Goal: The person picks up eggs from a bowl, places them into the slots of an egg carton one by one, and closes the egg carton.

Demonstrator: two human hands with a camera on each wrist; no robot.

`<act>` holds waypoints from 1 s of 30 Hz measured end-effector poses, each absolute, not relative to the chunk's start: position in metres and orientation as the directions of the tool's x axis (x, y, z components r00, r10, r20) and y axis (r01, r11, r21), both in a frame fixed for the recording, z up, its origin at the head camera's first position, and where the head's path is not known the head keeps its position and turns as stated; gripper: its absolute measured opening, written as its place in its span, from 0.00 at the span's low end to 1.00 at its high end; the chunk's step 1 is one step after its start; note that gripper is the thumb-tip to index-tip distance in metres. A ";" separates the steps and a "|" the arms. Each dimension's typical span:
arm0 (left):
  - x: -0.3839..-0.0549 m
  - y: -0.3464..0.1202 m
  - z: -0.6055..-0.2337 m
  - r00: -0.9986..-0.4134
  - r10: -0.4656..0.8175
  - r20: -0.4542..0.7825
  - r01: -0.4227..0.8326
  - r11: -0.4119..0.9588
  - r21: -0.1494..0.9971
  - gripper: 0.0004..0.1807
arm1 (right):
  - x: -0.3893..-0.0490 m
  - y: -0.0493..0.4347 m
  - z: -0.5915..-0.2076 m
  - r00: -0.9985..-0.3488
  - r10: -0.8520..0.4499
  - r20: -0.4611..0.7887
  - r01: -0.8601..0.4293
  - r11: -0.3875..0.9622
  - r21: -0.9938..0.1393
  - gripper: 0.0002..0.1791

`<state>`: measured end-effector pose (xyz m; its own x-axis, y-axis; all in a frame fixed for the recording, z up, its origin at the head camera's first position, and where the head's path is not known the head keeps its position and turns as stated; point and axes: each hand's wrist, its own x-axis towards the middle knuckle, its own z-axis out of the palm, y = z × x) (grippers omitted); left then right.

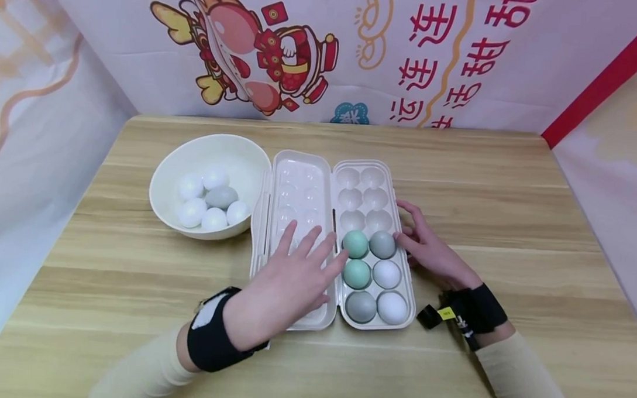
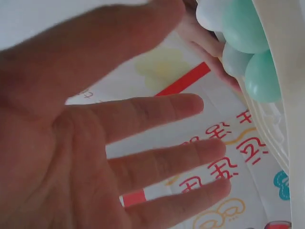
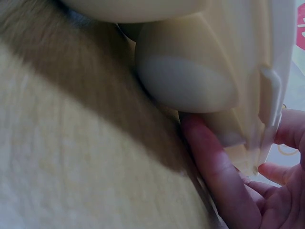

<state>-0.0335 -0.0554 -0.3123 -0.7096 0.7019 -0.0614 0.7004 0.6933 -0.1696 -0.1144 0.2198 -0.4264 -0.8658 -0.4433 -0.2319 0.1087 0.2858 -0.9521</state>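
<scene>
An open egg carton (image 1: 338, 325) lies with its hinged lid (image 1: 301, 163) to the left and its cup tray (image 1: 361, 209) to the right. In the near cups stand two green eggs (image 1: 356, 244), two grey eggs (image 1: 361, 306) and two white eggs (image 1: 392, 307); the three far rows are bare. My left hand (image 1: 294, 280) hovers over the lid, palm down, fingers spread, holding nothing. At the tray's right side my right hand (image 1: 435, 250) grips the edge, with a finger (image 3: 214, 160) against an outer cup in the right wrist view.
A cream bowl (image 1: 162, 202) stands left of the carton, holding several white eggs (image 1: 191, 212) and one grey egg (image 1: 221, 197). Both rest on a wooden table (image 1: 487, 187). A printed cloth (image 1: 324, 23) hangs behind its far edge.
</scene>
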 end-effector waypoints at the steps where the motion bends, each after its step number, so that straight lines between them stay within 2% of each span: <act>1: -0.030 -0.056 -0.312 -0.704 0.709 -0.039 0.702 0.688 -0.184 0.34 | -0.114 0.220 -0.426 -0.865 -0.447 -0.228 0.105 0.282 -0.953 0.33; 8: -0.004 -0.064 -0.311 -0.690 0.720 0.075 0.687 0.683 -0.249 0.34 | -0.115 0.221 -0.424 -0.863 -0.450 -0.228 0.103 0.284 -0.953 0.33; 14: 0.018 -0.068 -0.317 -0.681 0.724 0.108 0.696 0.686 -0.213 0.32 | -0.115 0.219 -0.425 -0.857 -0.452 -0.246 0.130 0.273 -0.953 0.33; 17: 0.025 -0.065 -0.323 -0.637 0.762 0.119 0.736 0.646 -0.200 0.26 | -0.114 0.218 -0.425 -0.857 -0.450 -0.252 0.124 0.294 -0.948 0.33; 20: 0.029 -0.060 -0.331 -0.561 0.810 0.170 0.776 0.586 -0.233 0.18 | -0.114 0.218 -0.425 -0.856 -0.451 -0.254 0.112 0.317 -0.942 0.33; 22: 0.032 -0.057 -0.336 -0.530 0.829 0.182 0.788 0.560 -0.257 0.18 | -0.113 0.218 -0.424 -0.857 -0.451 -0.248 0.100 0.327 -0.940 0.33; 30: 0.041 -0.046 -0.352 -0.501 0.826 0.260 0.785 0.560 -0.266 0.18 | -0.110 0.218 -0.421 -0.861 -0.445 -0.244 0.085 0.348 -0.934 0.34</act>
